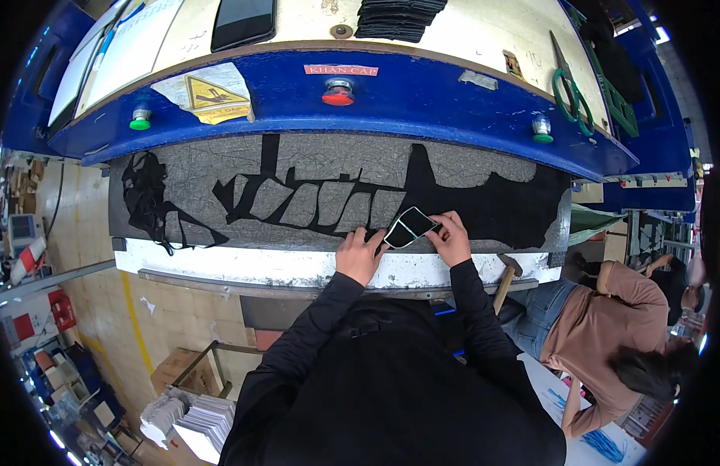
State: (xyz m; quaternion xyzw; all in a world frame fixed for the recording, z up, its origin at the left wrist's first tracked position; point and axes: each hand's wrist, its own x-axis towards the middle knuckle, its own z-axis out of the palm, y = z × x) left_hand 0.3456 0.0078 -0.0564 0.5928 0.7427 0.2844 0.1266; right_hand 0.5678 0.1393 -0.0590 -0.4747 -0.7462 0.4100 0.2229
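Observation:
A small four-sided cutting die [407, 226] with pale green-white edges and a crossbar lies tilted at the edge of a black sheet of material [488, 210]. My left hand [360, 255] has its fingers closed at the die's lower left corner. At the opposite side, my right hand [452, 238] pinches the die's right corner between thumb and fingers. To the left of the die, the sheet has a row of cut-out holes, with thin strips left between them. Under it all is a scored grey cutting board [220, 159]. A tangle of black scraps [146, 190] sits at the board's left end.
Beyond the board runs a blue press beam [422, 97] with a red button [338, 93] and green buttons. On top are scissors [570, 93], a phone [243, 23] and stacked black pieces [399, 17]. A hammer [509, 273] rests nearby; another person [608, 322] is at right.

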